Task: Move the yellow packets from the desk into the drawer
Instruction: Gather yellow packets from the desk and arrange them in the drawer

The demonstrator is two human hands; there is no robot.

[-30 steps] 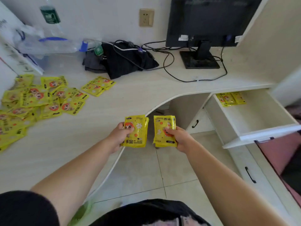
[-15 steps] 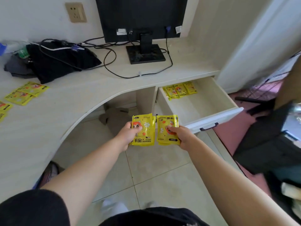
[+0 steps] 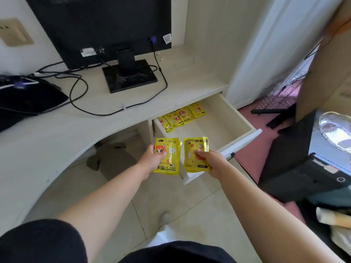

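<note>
— Left grip is closed on the side of a yellow packet, with the thumb across its printed face. Right grip pinches a thin stack of packets, thumb on top.

— One packet on the left, or more?

— I cannot tell, since only the front one shows. On the right several edges show, so it is more than one.

— Where are they in relation to the drawer?

— Both loads are in the air, side by side and a little apart, over the floor at the near end of the open drawer. The right stack overlaps the drawer front as seen from the head. Neither load is inside it yet.

— Is anything already in?

— Yes. A row of stored packets lies at the back left of the drawer. They overlap one another and are partly tucked under the edge of the table.

— So how far along is it?

— Somewhere in the middle, I would judge. Some packets are put away, and this load is carried over but not set down. Both grips have to reach in over the front and let go. Whether more packets wait on the table I cannot tell. Only the part around the monitor and its cables is in view, and the rest runs out of frame on the left.
</note>
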